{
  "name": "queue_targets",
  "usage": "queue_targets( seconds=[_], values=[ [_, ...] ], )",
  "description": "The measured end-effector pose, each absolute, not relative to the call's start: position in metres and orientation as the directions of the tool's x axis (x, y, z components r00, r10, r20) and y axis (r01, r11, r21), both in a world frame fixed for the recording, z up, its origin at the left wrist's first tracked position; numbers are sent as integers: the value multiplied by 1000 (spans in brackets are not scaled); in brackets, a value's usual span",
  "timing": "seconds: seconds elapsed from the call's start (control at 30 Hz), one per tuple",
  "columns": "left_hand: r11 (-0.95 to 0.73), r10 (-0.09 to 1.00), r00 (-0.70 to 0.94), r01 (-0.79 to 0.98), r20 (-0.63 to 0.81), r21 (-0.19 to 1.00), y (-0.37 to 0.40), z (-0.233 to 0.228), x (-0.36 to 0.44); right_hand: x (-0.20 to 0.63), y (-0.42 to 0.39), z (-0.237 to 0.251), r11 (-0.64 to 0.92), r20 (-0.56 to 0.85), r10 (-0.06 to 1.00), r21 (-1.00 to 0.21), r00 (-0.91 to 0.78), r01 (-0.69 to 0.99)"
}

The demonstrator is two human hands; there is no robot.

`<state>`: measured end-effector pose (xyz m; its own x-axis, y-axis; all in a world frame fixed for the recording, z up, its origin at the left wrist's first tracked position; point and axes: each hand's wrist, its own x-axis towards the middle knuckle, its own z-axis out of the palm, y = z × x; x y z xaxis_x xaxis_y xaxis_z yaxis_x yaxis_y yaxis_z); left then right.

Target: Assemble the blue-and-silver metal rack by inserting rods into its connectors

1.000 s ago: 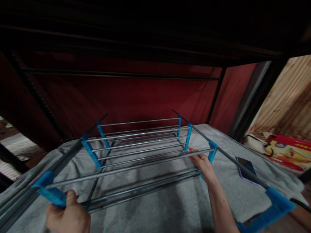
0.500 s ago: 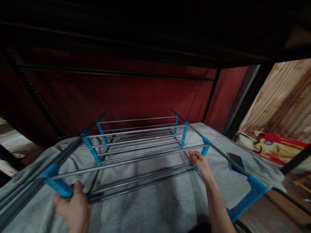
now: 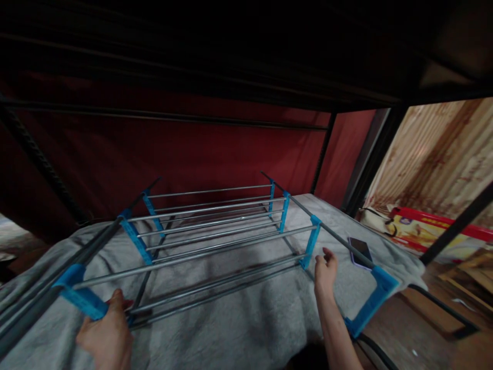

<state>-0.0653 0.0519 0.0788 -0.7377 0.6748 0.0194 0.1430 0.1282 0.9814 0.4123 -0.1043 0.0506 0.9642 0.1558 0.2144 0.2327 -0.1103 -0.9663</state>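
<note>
A rack of metal tubes (image 3: pixel 215 249) with blue plastic connectors lies on a grey blanket (image 3: pixel 239 329). My left hand (image 3: pixel 108 334) is closed around the lower end of the near-left blue connector (image 3: pixel 82 299); part of its grip is hidden. Beside the right-hand blue connector (image 3: pixel 313 241) is my right hand (image 3: pixel 325 275), apart from it, with fingers loosely bent and thumb separated, holding nothing. Another blue connector (image 3: pixel 372 303) joins the side tube near my right forearm.
A phone (image 3: pixel 363 247) lies on the blanket beyond the right side tube. Dark frame posts (image 3: pixel 379 154) and a low dark surface overhead enclose the space. A red curtain (image 3: pixel 211 154) hangs behind. To the right are a red and yellow box (image 3: pixel 427 228) and a pale bag (image 3: pixel 373 221).
My right hand has left the right-hand connector, moving outward to its right side, and its fingers have parted. My left hand keeps its hold. The view has turned slightly right.
</note>
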Motion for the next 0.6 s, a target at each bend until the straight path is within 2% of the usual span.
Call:
queue_targets(
  seconds=[0.13, 0.2, 0.37, 0.5, 0.6],
  values=[
    [93, 619, -782, -8, -64, 996, 49, 89, -52, 417, -97, 40, -128, 126, 370, -974, 920, 185],
    [85, 596, -800, -16, -64, 996, 51, 88, -51, 414, -91, 41, -125, 127, 422, -973, 898, 196],
    [79, 584, -810, 1, -46, 997, 56, 87, -52, 405, -86, 49, -192, 168, 396, -946, 903, 261],
    [109, 584, -808, -8, -71, 994, 56, 91, -51, 405, -87, 50, -201, 154, 382, -949, 911, 245],
    [83, 593, -804, 14, -38, 996, 56, 88, -50, 405, -88, 49, -194, 156, 384, -950, 910, 245]
  ],
)
